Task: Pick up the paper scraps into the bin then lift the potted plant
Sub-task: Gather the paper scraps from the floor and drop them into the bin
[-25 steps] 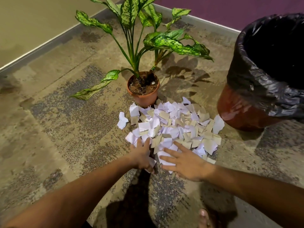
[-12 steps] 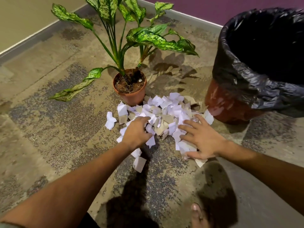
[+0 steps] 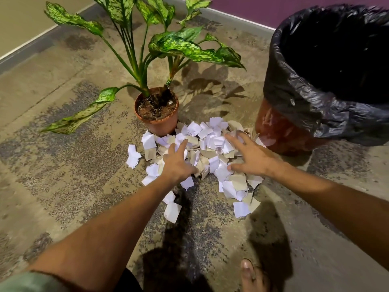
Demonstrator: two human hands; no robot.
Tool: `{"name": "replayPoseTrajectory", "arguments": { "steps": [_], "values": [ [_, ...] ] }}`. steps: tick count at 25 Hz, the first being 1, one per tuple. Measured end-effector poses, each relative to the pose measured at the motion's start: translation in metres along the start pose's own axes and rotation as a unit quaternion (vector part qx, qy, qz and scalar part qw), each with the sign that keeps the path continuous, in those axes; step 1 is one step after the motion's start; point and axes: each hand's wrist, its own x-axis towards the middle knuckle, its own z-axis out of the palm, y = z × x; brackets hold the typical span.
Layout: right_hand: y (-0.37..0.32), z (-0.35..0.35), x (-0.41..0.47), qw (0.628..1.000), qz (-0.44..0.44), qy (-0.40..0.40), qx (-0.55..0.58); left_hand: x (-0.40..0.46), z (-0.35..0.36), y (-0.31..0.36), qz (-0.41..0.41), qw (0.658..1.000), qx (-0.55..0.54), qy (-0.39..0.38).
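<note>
Warm, yellowish light, fairly bright, falling from the near side. Hard leaf shadows lie behind the plant [image 3: 156,53] on the floor [image 3: 63,165]; arm shadows in the foreground. Bin liner [image 3: 315,108] shows glossy highlights. Fingertips slightly blurred; wide-angle bending at edges.

A mottled concrete floor [image 3: 63,165] is seen, stained in darker patches. A heap of white and tan paper scraps [image 3: 210,144] is spread on it beneath both hands, with loose pieces scattered nearer the person. A potted plant [image 3: 156,110] is stood on the floor just beyond the left hand [image 3: 179,163], touching the heap. A bin [image 3: 328,81] lined with black plastic is set beyond the right hand [image 3: 252,157], beside the scraps.
</note>
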Motion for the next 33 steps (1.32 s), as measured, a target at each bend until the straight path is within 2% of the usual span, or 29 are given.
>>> {"name": "replayPoseTrajectory", "arguments": {
  "steps": [4,6,9,14,18,24,29,33],
  "values": [
    [-0.012,0.005,0.011,0.993,-0.067,-0.023,-0.098,0.001,0.007,0.013,0.052,0.998,-0.022,0.015],
    [-0.018,0.008,0.013,0.985,-0.085,-0.017,-0.147,0.001,0.01,0.017,0.087,0.996,0.011,0.027],
    [-0.024,0.008,0.008,0.984,-0.1,0.02,-0.145,0.003,0.012,0.018,0.112,0.991,0.046,0.057],
    [-0.027,-0.003,-0.002,0.982,-0.085,0.066,-0.155,0.002,0.008,0.019,0.102,0.989,0.062,0.089],
    [-0.027,-0.01,-0.015,0.984,-0.072,0.111,-0.123,0.001,0.001,0.021,0.076,0.991,0.046,0.105],
    [-0.04,-0.031,-0.031,0.984,-0.053,0.164,-0.047,-0.005,-0.015,0.033,0.085,0.986,0.022,0.139],
    [-0.057,-0.064,-0.046,0.965,-0.053,0.259,-0.001,-0.014,-0.029,0.059,0.152,0.966,-0.005,0.211],
    [-0.073,-0.105,-0.062,0.935,-0.047,0.349,0.051,-0.022,-0.042,0.08,0.212,0.943,-0.05,0.25]
  ]
}}
